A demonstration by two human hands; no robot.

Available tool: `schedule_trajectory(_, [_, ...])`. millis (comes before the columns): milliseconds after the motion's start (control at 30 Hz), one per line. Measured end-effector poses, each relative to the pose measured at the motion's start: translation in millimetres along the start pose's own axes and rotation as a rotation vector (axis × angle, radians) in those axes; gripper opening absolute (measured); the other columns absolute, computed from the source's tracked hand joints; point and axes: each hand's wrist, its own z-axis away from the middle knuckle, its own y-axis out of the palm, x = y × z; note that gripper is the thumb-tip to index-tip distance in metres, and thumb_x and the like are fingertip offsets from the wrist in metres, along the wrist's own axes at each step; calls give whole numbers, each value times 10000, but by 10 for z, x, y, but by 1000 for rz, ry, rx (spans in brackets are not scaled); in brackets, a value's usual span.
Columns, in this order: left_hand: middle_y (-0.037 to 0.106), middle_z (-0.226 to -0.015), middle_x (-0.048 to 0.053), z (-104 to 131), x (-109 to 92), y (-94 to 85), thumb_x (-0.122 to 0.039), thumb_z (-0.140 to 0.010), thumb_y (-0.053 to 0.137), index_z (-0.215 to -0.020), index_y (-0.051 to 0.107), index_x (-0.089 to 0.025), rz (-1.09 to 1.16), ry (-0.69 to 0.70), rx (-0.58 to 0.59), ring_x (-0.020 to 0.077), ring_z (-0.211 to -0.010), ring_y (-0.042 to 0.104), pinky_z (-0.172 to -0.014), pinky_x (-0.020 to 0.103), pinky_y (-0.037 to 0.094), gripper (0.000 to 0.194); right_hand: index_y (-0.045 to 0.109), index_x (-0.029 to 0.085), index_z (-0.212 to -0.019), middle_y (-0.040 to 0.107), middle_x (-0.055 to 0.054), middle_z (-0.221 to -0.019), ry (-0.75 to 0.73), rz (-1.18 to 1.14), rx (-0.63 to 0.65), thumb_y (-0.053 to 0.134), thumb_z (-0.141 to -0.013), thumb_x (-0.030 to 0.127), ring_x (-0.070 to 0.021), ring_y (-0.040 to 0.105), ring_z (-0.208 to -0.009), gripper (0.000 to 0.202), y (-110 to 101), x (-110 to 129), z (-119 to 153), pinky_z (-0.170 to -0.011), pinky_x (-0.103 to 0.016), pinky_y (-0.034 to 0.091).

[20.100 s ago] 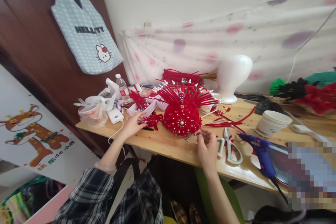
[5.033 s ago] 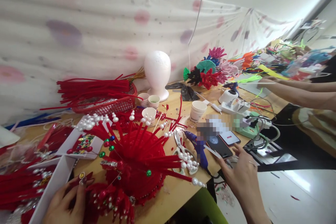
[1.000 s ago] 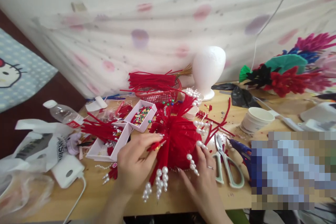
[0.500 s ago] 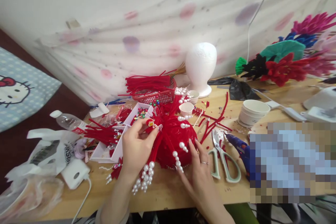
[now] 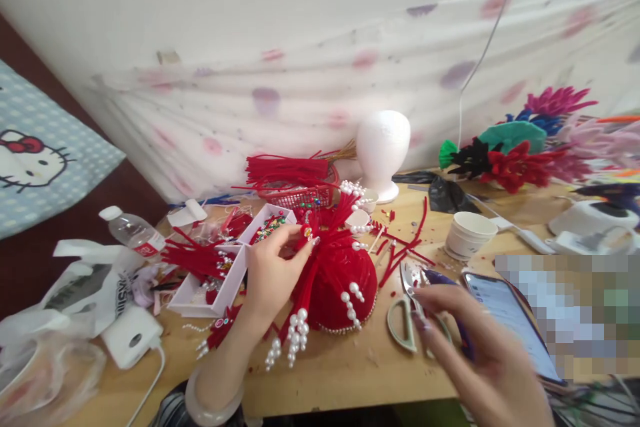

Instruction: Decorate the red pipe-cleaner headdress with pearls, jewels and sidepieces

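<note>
A round red velvet piece (image 5: 345,280) with a beaded rim stands on the table, red strips tipped with white pearls (image 5: 299,330) fanning over it. My left hand (image 5: 275,267) is at its upper left, thumb and fingertips pinching a small red ornament with a gold-coloured gem (image 5: 307,232). My right hand (image 5: 480,340), blurred, is off the red piece, over the scissors (image 5: 401,327) and the blue glue gun (image 5: 467,345). Its thumb and fingers are apart; contact with either tool cannot be made out.
A white foam head (image 5: 383,153) stands behind, beside a red basket (image 5: 300,197) of red stems. White trays (image 5: 235,283) and a bottle (image 5: 133,230) lie left. Paper cups (image 5: 470,235), a phone (image 5: 515,320) and fuzzy flowers (image 5: 520,163) are right.
My right hand has left the red piece and moved right over the scissors and glue gun. My left hand keeps its pinch. The view has shifted, showing a phone at right.
</note>
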Motion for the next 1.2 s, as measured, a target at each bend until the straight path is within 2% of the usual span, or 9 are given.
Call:
schedule_trajectory(100, [769, -832, 23, 36, 19, 45, -142, -777, 706, -871, 728, -178, 2, 115, -6, 155, -706, 725, -615, 238, 609, 103, 637, 256, -1068, 650, -66, -910, -164, 111, -16, 600, -914, 343, -199, 625, -780, 181, -203, 367, -360, -622, -297, 511])
schedule_trajectory(233, [777, -865, 36, 14, 46, -2, -118, -815, 678, -886, 741, -192, 29, 229, 3, 174, -766, 732, -711, 294, 620, 120, 595, 256, -1221, 649, -73, -1097, -361, 173, 101, 583, -921, 296, -243, 603, -1039, 303, 75, 674, -808, -883, -402, 515])
schedule_trajectory(300, [782, -903, 43, -46, 44, -85, -97, -845, 642, -931, 745, -206, 55, 315, 102, 188, -818, 738, -782, 333, 617, 173, 603, 248, -1234, 649, -76, -1139, -383, 171, 193, 582, -922, 279, -247, 583, -1100, 314, 215, 738, -968, -928, -422, 497])
schedule_trajectory(433, [777, -942, 33, -173, 11, -276, -85, -870, 630, -1015, 721, -219, 45, 432, 295, 183, -867, 731, -817, 338, 602, 217, 696, 211, -965, 711, -39, -909, -373, 157, 332, 585, -927, 254, -180, 647, -859, 125, 248, 835, -1150, -775, -315, 511])
schedule_trajectory(600, [759, -979, 38, -69, 89, -389, -139, -819, 731, -1137, 642, -188, 45, 472, 148, 188, -922, 711, -872, 354, 583, 335, 719, 231, -916, 737, -12, -864, -438, 99, 258, 645, -900, 269, -155, 672, -797, 85, 81, 856, -1128, -735, -280, 516])
schedule_trajectory(733, [753, -991, 40, 100, 235, -364, -122, -865, 656, -1098, 645, -209, 99, 389, 110, 183, -925, 712, -859, 349, 586, 249, 709, 211, -916, 710, -32, -782, -225, 6, 142, 681, -869, 362, -152, 641, -682, 161, 21, 774, -1033, -633, -277, 515])
schedule_trajectory(900, [734, -956, 29, 128, 375, -274, -103, -802, 693, -1213, 573, -214, 180, 91, 262, 172, -830, 717, -804, 355, 598, 443, 661, 167, -834, 659, -19, -677, 70, -178, 252, 688, -839, 460, -116, 585, -573, 294, 102, 692, -1095, -516, -227, 453])
schedule_trajectory(1033, [736, -891, 32, 130, 528, -317, -124, -826, 641, -891, 675, -203, 69, 128, 258, 189, -803, 711, -763, 349, 593, 109, 641, 158, -774, 633, 0, -602, 129, -134, 261, 712, -808, 487, -95, 538, -503, 338, 158, 647, -1235, -473, -213, 401])
schedule_trajectory(1200, [749, -930, 41, 189, 617, -398, -109, -862, 576, -918, 712, -209, 20, 214, 205, 195, -896, 708, -836, 358, 572, 178, 616, 165, -752, 636, 1, -580, 129, -122, 255, 695, -804, 489, -100, 557, -489, 337, 210, 616, -1350, -483, -222, 433])
